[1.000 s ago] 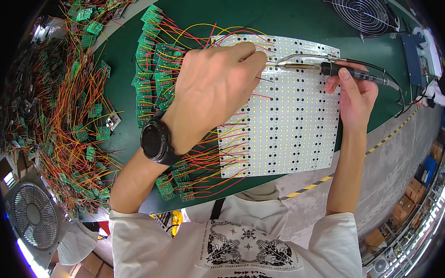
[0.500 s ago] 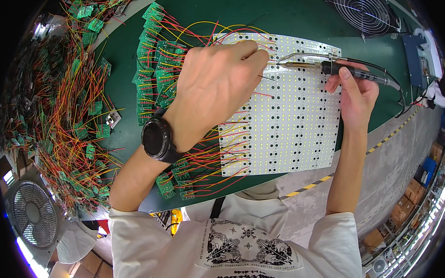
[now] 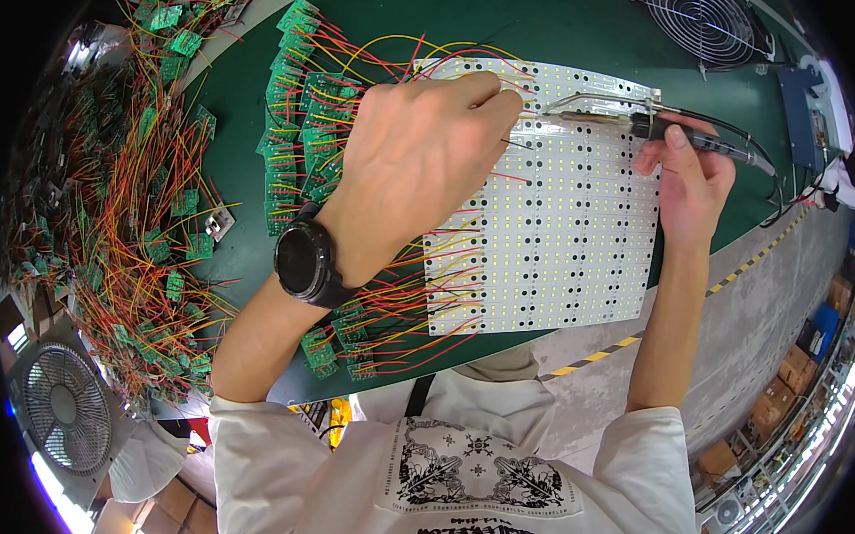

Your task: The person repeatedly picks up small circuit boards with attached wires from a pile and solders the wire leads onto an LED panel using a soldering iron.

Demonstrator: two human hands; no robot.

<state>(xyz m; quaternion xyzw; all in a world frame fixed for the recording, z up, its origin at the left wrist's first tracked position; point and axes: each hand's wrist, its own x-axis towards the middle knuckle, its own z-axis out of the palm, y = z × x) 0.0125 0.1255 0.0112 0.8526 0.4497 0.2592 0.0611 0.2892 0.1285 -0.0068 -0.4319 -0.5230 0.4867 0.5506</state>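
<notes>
A white LED panel (image 3: 568, 253), covered in rows of small yellowish chips and dark round spots, lies in front of me. My left hand (image 3: 432, 140) is closed over its upper left part, thumb and fingers pinched together. The fingertips and whatever they grip are hidden. In my right hand (image 3: 693, 182) is a soldering iron (image 3: 663, 130) with a thin metal guide tube along it. Its tip points left, close to my left fingers; contact with the panel cannot be told. Red and yellow wires (image 3: 451, 266) join the panel's left side to green circuit boards (image 3: 314, 125).
A large tangled heap of wired green boards (image 3: 162, 210) fills the left of the green table (image 3: 372, 19). At the far right stand a round fan grille (image 3: 697, 17) and a blue box (image 3: 804, 117). The iron's black cable (image 3: 771, 184) trails right.
The soldering iron and my right hand have shifted slightly right and away from me. My left hand keeps its closed pose at nearly the same place over the panel.
</notes>
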